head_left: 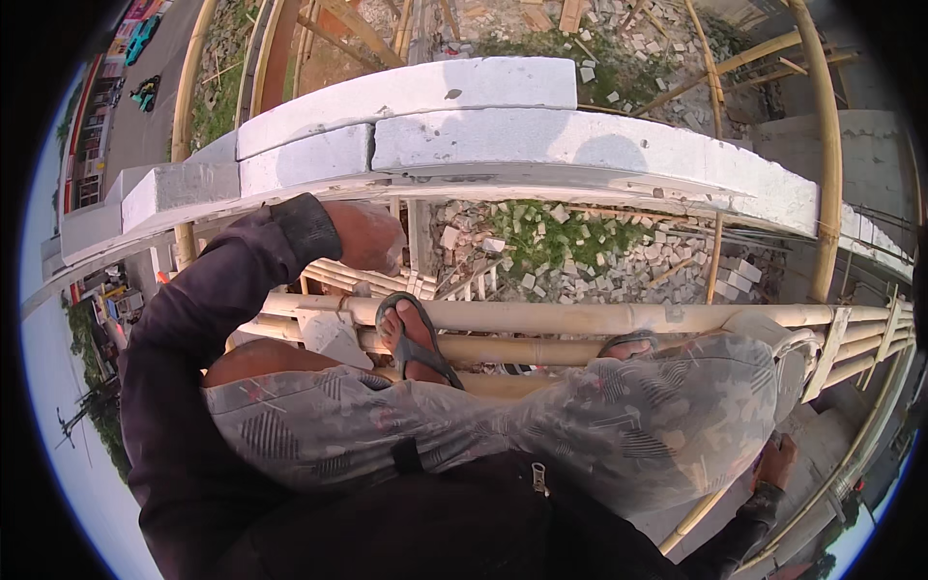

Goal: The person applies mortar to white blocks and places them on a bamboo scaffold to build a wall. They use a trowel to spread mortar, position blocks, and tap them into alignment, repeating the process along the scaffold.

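My left hand reaches out just below the white block wall, beside its near lower edge. Motion smears its fingers, so I cannot tell whether it holds anything. Two long white blocks lie at the wall's middle: an upper block and a longer block along its near side. Far off at the lower right, my right hand hangs low beside my knee. Its fingers look curled in, but what they close on is hidden. A pale bucket stands near that knee, partly covered by my patterned trousers.
Bamboo poles form the scaffold under my sandalled feet. Upright poles rise at the right and left. Far below, broken white rubble lies on grass. A grey-white lump sits by my left knee. A road runs at the far left.
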